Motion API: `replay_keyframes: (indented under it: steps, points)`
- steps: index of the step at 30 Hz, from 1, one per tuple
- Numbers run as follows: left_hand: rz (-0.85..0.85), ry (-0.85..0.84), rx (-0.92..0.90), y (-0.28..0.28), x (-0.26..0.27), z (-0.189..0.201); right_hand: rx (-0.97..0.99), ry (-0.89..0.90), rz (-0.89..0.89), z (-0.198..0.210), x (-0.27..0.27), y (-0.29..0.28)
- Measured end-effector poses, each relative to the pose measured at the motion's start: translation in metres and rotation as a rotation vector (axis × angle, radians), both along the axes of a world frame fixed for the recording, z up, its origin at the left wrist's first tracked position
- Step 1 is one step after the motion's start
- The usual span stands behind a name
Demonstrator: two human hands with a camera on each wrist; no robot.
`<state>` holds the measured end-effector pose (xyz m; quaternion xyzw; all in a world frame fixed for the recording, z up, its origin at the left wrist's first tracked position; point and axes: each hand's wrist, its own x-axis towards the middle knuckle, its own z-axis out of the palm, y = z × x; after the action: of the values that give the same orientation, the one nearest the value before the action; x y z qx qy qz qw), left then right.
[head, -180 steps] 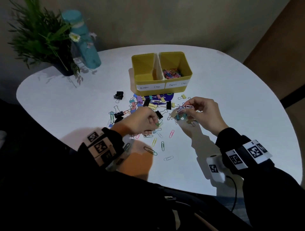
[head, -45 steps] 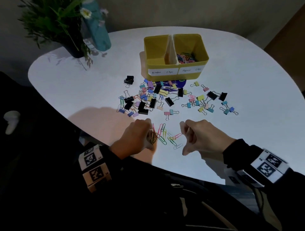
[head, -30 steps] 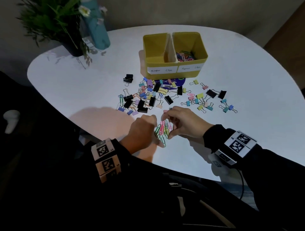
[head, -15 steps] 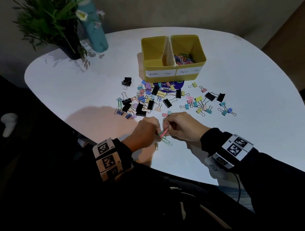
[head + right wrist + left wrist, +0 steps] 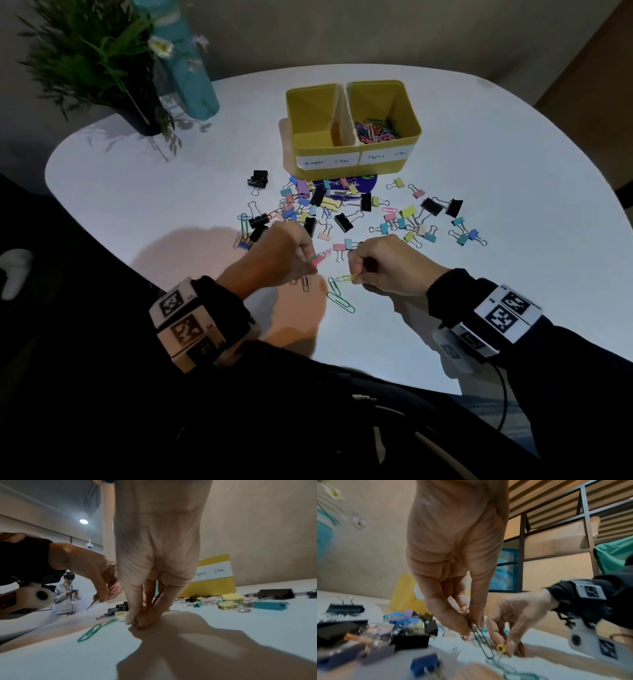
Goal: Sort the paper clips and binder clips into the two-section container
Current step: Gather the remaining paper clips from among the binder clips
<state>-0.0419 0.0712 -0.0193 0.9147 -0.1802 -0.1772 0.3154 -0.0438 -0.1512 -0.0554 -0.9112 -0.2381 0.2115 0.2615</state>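
A yellow two-section container (image 5: 352, 159) stands at the table's far middle, labelled "Binder Clips" on the left and "Paper Clips" on the right; the right section holds coloured paper clips (image 5: 375, 130). Many binder clips (image 5: 329, 209) lie scattered in front of it. My left hand (image 5: 308, 263) pinches a small bunch of paper clips (image 5: 477, 631), pink and green ends sticking out. My right hand (image 5: 356, 274) pinches a yellow paper clip (image 5: 346, 278) at the table surface. Two green paper clips (image 5: 339, 298) lie loose between the hands.
A potted plant (image 5: 92, 61) and a teal bottle (image 5: 191, 75) stand at the table's far left. A dark round sticker (image 5: 363, 183) lies under the container's front. The table's near edge runs just under my wrists. A person stands in the background of the right wrist view.
The hands have drawn slightly apart. The left has lifted a few clips off the pile, the right has moved onto a yellow clip; fewer loose paper clips lie between them.
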Motion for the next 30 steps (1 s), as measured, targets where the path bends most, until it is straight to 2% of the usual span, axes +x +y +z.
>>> replay_keyframes:
  steps: [5,16,18,21,25,30]
  points:
    - [0.101,0.019,0.030,0.000,0.025,0.022,0.086,-0.027,-0.101,0.004,-0.019,0.012]
    - [0.125,0.032,0.053,-0.003,0.028,0.023,-0.096,-0.134,-0.031,-0.003,-0.033,0.037]
    - [0.133,0.020,0.067,-0.002,0.032,0.027,-0.091,-0.109,-0.046,-0.001,-0.029,0.037]
    - [0.153,0.012,0.036,-0.001,0.038,0.035,-0.037,0.030,-0.143,0.006,-0.015,0.031]
    - [0.209,0.008,-0.094,-0.007,0.046,0.044,0.199,0.222,-0.342,0.023,-0.001,0.010]
    - [0.263,-0.040,-0.228,-0.031,0.061,0.058,0.311,0.088,-0.595,0.052,0.016,-0.028]
